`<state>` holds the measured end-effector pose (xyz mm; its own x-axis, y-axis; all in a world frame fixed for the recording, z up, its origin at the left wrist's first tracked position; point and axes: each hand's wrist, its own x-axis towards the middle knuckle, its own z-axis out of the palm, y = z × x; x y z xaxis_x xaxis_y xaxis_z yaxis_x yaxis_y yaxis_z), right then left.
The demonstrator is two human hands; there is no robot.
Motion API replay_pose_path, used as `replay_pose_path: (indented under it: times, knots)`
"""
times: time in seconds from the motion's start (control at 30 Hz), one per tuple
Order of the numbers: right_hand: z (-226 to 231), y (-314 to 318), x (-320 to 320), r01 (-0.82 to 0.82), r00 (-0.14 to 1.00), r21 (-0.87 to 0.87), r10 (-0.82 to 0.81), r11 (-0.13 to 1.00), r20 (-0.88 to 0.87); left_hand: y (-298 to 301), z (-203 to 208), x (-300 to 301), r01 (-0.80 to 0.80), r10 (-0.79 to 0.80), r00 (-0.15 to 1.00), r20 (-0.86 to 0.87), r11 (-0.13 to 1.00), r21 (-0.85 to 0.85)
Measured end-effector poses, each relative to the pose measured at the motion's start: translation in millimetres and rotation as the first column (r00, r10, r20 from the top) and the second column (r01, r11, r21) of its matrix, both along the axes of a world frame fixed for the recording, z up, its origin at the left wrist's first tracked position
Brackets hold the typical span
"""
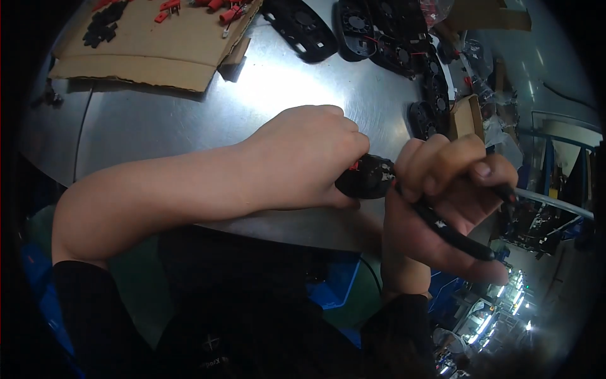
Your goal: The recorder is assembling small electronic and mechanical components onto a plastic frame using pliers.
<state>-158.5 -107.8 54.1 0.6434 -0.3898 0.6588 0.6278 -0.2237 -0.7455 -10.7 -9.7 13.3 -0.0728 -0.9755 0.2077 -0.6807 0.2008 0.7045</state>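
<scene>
In the middle of the view, my left hand [309,151] is closed around a small black part [367,178] with a bit of red on it. Most of that part is hidden by the fingers. On the right, my right hand [451,196] is wrapped round black-handled pliers [456,239]. One curved handle lies across the palm, and the other's end shows by the fingertips. The pliers' jaws are pointed toward the black part, but I cannot make them out or tell whether they touch it.
A cardboard sheet [136,72] with red parts [167,7] and black pieces [101,25] lies far left on the metal table [158,120]. Several black fan-like housings [303,25] stand along the far right. Beyond are a cardboard box [467,117] and clear plastic bags. A blue bin [334,281] sits below the edge.
</scene>
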Motion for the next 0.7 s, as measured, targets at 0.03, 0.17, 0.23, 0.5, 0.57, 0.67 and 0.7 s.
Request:
replay_pose_path:
  times: [0.03,0.17,0.23,0.5,0.57,0.67,0.7]
  knots:
    - [0.8,1.3,0.3,-0.004,1.000,-0.001,0.004,1.000,-0.005,0.4,-0.9,0.0,-0.004,0.004,1.000,-0.005,1.000,-0.001]
    - [1.6,5.4,2.1,0.035,0.999,-0.045,-0.034,0.998,0.004,0.5,-2.0,-0.8,-0.004,0.005,0.999,0.038,1.000,-0.028]
    - [0.3,5.1,4.8,0.002,1.000,0.034,-0.001,0.999,-0.026,0.4,-1.7,-2.0,-0.006,0.006,0.999,0.036,1.000,-0.024]
    - [-2.2,3.2,5.7,0.031,0.999,-0.001,-0.031,1.000,-0.033,-0.8,-4.2,-2.6,-0.026,0.027,0.999,0.025,0.997,-0.068]
    - [-0.9,5.9,4.9,0.037,0.999,0.025,-0.037,0.999,-0.026,-1.0,-3.1,-2.4,-0.016,0.017,0.999,0.036,0.999,-0.040]
    - [2.9,5.2,2.8,0.040,0.999,-0.059,-0.042,0.997,-0.020,1.3,-3.0,-1.5,-0.020,0.022,0.998,0.051,0.999,-0.039]
    - [2.0,4.6,3.4,0.040,0.999,-0.057,-0.041,0.998,-0.020,0.9,-3.2,-2.1,-0.033,0.037,0.997,0.061,0.998,-0.060]
